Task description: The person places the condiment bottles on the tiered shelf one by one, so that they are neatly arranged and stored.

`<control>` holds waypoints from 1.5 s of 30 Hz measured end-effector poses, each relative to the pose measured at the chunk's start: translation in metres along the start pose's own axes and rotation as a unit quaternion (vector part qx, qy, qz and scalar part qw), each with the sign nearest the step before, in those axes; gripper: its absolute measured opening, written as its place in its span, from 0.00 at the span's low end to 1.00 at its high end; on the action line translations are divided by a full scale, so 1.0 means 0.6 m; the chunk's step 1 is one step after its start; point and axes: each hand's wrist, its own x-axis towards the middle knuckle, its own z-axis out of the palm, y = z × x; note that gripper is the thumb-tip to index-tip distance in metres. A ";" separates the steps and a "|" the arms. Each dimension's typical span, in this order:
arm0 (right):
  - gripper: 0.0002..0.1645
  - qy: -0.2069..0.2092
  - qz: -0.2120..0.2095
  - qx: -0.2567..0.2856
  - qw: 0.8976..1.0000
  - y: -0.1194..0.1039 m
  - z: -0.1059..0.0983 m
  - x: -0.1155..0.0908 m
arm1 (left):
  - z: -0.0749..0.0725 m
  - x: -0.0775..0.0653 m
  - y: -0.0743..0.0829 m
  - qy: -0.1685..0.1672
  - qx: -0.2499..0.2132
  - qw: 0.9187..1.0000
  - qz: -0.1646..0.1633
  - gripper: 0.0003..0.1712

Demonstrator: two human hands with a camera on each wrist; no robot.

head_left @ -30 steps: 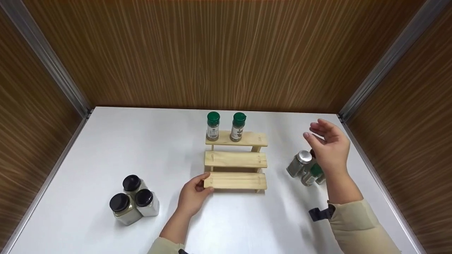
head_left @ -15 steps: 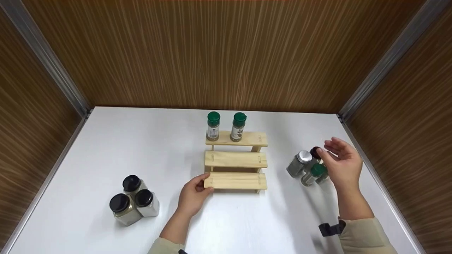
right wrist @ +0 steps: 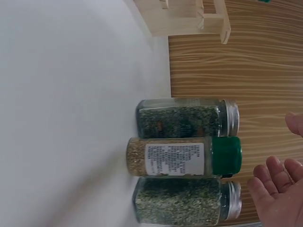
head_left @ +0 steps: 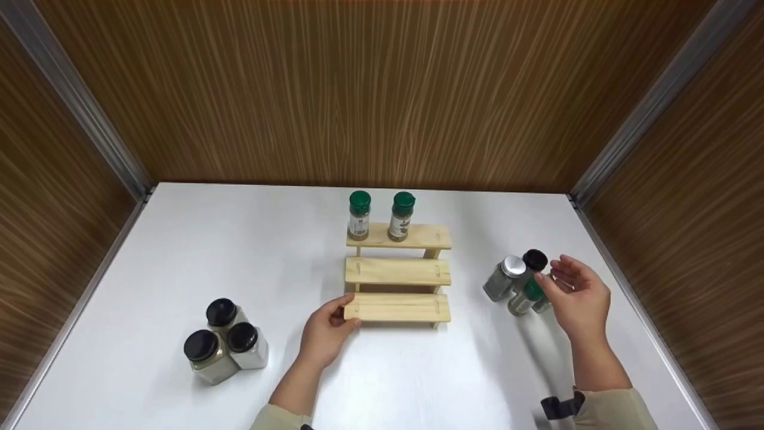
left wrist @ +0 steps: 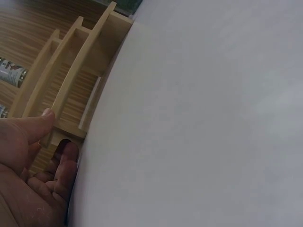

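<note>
My left hand grips the left end of the lowest step of a three-step wooden rack, thumb in front and fingers behind. On the rack's top step two green-capped spice bottles stand upright, one at the left end and one near the middle. At the right, my right hand hovers beside a cluster of spice jars, fingers loosely bent and holding nothing. In the right wrist view a green-capped bottle of brown spice stands between two silver-lidded jars of green herbs, one and another.
A black-capped jar stands at the back of the right cluster. Three black-lidded jars, among them a white one, stand together on the white table at the left. Wood-grain panels enclose the back and sides.
My right hand has come down and to the right, from above the right-hand jars to beside their caps. My left hand stays on the rack.
</note>
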 end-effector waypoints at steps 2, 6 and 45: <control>0.30 0.002 -0.007 0.005 1.000 0.007 0.001 -0.005 | 0.000 0.000 0.000 -0.001 0.000 1.000 -0.001 0.30; 0.29 0.008 -0.019 0.009 1.000 0.025 0.003 -0.016 | 0.001 0.000 0.001 0.000 0.001 1.000 -0.008 0.31; 0.36 -0.007 0.000 -0.029 1.000 0.079 0.032 -0.060 | 0.000 -0.001 0.000 -0.003 0.001 1.000 -0.002 0.30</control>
